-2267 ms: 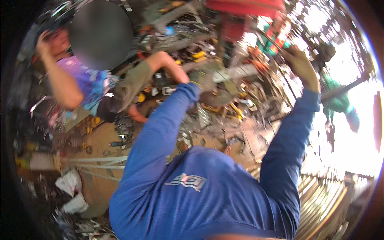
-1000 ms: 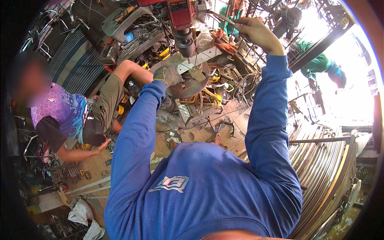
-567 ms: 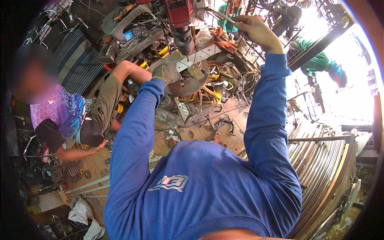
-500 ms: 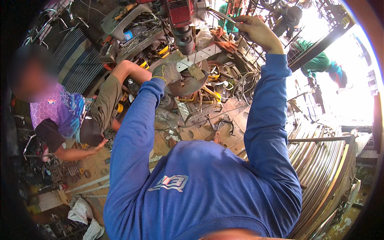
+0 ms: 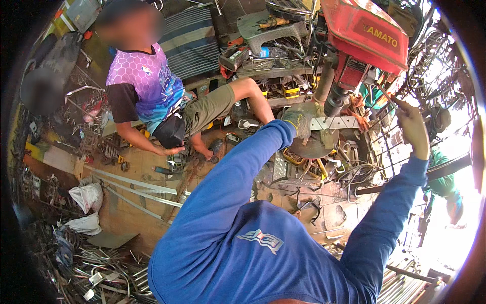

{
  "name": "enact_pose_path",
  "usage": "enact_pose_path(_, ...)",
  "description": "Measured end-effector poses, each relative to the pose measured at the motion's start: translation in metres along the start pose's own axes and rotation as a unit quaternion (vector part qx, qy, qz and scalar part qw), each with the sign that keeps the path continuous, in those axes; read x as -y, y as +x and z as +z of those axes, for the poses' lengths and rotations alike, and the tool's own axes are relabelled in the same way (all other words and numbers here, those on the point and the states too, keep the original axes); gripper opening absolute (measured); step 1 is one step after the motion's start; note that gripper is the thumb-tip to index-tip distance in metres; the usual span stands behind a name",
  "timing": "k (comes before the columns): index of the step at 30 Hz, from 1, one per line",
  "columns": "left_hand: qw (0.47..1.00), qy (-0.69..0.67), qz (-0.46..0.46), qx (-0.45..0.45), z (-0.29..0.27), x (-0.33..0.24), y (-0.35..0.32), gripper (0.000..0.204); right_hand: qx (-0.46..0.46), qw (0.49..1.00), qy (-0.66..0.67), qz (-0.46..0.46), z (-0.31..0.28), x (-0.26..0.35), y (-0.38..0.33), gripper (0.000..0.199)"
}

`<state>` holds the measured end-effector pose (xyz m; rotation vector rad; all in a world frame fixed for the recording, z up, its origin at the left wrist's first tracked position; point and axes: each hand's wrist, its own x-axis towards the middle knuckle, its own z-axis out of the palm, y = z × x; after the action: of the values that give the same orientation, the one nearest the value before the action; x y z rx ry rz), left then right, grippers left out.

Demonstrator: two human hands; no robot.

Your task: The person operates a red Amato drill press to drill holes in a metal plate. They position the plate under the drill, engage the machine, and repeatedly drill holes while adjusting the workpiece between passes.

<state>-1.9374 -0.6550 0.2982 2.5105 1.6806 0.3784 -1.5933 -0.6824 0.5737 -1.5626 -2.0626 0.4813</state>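
Observation:
My left hand (image 5: 299, 124), in a grey knit glove, is closed on the left end of a flat metal strip (image 5: 331, 123) with holes along it. The strip lies over the round table (image 5: 308, 151) of a red drill press (image 5: 362, 38). Just above the strip is the press's chuck (image 5: 335, 101); I cannot make out whether the drill bit touches the metal. At the right, my bare right hand (image 5: 412, 126) is raised, its fingers wrapped round the end of the press's feed lever (image 5: 387, 92).
A person (image 5: 147, 86) in a purple patterned shirt sits at the left, one knee near my left forearm. Long flat metal strips (image 5: 136, 190) lie on the tiled floor. White sacks (image 5: 87, 197) and metal rods (image 5: 116, 268) are at lower left. Another person in green (image 5: 443, 175) is at far right.
The whole view has swung left, so the press, my hands and the seated person appear further right. Both hands keep their hold on the strip and the lever.

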Motion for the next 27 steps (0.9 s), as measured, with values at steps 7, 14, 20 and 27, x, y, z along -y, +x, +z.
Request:
enact_pose_path(7,1.000,-0.020,-0.011,0.001,-0.022,-0.011,-0.007,0.048,0.065,0.991,-0.116,0.005,-0.051,0.042,0.038,0.037)
enact_pose_path(14,1.000,-0.009,-0.007,0.009,-0.032,-0.015,-0.009,0.047,0.053,0.997,-0.064,-0.003,-0.042,0.025,0.029,0.038)
enact_pose_path(20,0.998,-0.022,-0.037,0.039,-0.015,-0.010,-0.004,0.049,0.065,0.998,-0.013,-0.024,-0.037,0.023,0.023,0.040)
enact_pose_path(27,1.000,-0.020,-0.010,-0.010,-0.025,-0.014,-0.010,0.049,0.069,0.996,-0.058,-0.010,-0.036,0.028,0.021,0.043)
